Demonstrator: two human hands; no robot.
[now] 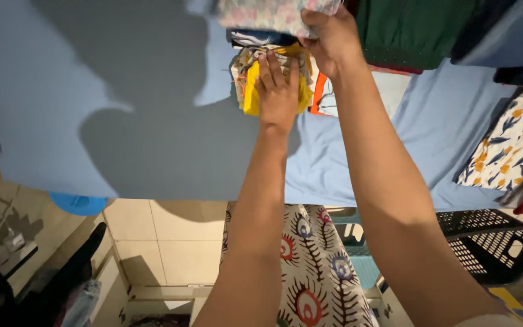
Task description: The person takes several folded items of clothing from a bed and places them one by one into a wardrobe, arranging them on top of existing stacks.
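Yellow folded cloth sits atop a small stack of folded clothes on the light-blue bedsheet. Left hand lies flat on it, fingers straight and together, pressing down, gripping nothing. Right hand is curled shut on the edge of a pale floral folded cloth above the stack. Green folded garment just beside to the right. White floral-print fabric near bed edge; black plastic basket on floor.
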